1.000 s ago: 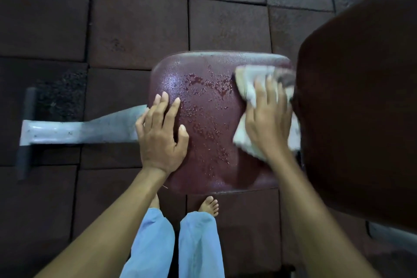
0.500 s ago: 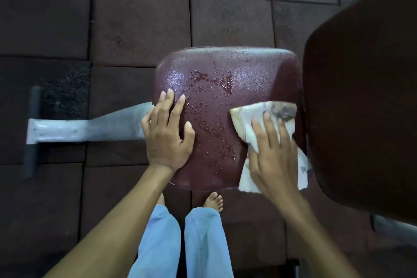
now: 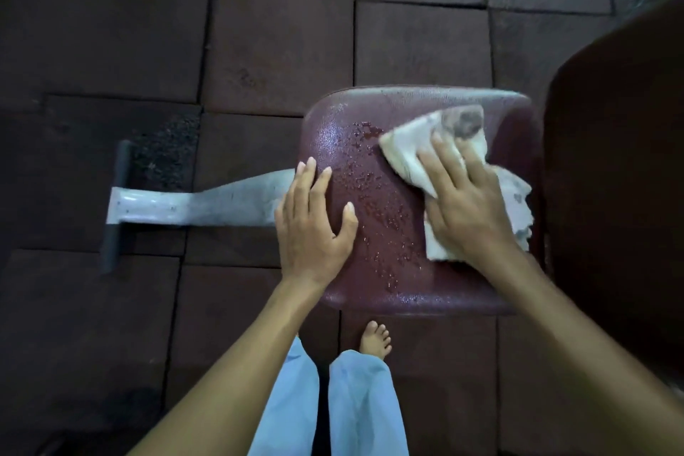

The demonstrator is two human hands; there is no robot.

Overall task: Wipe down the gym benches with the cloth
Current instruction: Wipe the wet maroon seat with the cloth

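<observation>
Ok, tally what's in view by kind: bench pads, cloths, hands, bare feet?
Bench pads: 2, the seat pad and the back pad
Cloths: 1, the cloth
Hands: 2, the left hand and the right hand
Bare feet: 1, the foot
Total: 6

A maroon bench seat pad [image 3: 392, 204] is sitting above a floor of dark tiles [image 3: 277, 48], beaded with droplets (thickest down its middle). A white cloth [image 3: 418, 155] is lying on its right half, with both of a person's hands lying flat on the pad.
</observation>
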